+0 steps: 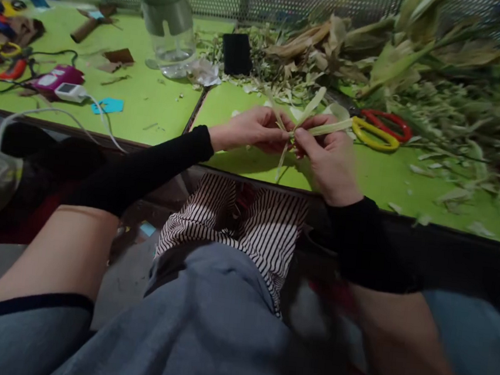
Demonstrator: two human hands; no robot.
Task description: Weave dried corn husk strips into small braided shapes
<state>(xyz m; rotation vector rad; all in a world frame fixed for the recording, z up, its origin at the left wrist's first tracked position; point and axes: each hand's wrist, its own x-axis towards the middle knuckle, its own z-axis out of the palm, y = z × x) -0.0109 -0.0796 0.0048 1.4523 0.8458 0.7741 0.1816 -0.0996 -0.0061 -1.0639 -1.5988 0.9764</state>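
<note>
Pale green corn husk strips (311, 106) cross each other between my two hands, just above the front of the green table (160, 108). My left hand (262, 128) pinches the strips from the left, its fingertips close to the crossing point. On the other side my right hand (330, 160) grips them between thumb and fingers. Loose strip ends stick out upward, to the right and down below the fingers. The fingers partly hide the crossing. Scissors (375, 133) with red and yellow handles lie right of my right hand, their blades partly covered by husk scraps.
Corn husks (403, 66) and shredded scraps are heaped along the back right. A clear water bottle (170, 32) and a black flat object (237, 54) stand or lie behind my hands. At left are a purple device (52, 79), white cable (100, 111) and blue paper piece (108, 106).
</note>
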